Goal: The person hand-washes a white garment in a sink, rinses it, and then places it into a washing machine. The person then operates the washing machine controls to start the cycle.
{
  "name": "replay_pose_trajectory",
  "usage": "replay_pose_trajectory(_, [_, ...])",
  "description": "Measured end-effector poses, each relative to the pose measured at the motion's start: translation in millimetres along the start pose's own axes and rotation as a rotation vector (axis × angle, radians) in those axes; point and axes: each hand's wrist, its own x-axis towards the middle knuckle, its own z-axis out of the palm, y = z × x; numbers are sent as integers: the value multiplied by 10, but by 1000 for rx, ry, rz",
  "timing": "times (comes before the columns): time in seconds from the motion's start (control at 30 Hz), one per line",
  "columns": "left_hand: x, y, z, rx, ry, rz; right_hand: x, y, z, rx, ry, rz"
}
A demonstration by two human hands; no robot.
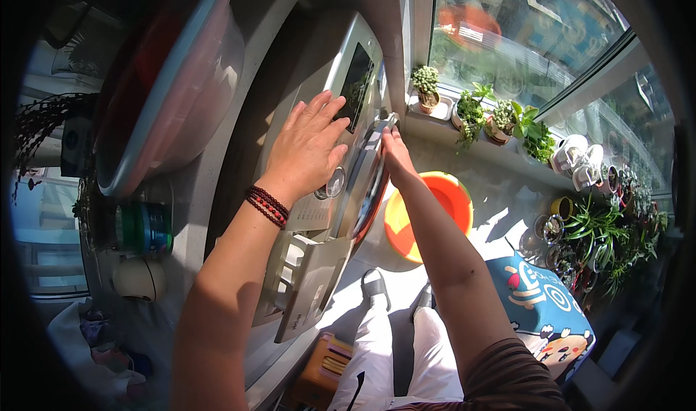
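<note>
A silver front-loading Haier washing machine [318, 79] stands before me. Its detergent drawer [315, 286] is pulled out. My left hand [310, 144], with beaded bracelets at the wrist, is spread over the control panel between the dark display [358, 79] and the round knob [333, 182]; whether it touches the panel I cannot tell. My right hand [398, 152] lies with its fingers against the outer side of the round door [370, 177], near the door's far edge. Whether the door is fully closed is not plain. Neither hand holds anything.
An orange basin [462, 199] stands on the floor beyond my right forearm. Potted plants [472, 112] and white shoes [576, 158] line the window ledge. A blue printed cover [535, 297] is at the right, a large pink tub [190, 101] at the left, an orange box [321, 370] by my legs.
</note>
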Motion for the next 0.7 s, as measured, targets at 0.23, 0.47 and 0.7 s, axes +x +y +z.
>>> replay_pose_trajectory(0.23, [36, 73, -33, 20, -21, -21, 56, 20, 2, -10, -95, -22])
replay_pose_trajectory(0.47, [73, 44, -31, 30, -27, -15, 188, -436, -158, -453, -122, -91])
replay_pose_trajectory(0.7, [16, -16, 37, -8, 98, -163, 203, -1466, 435, -366, 0, -621])
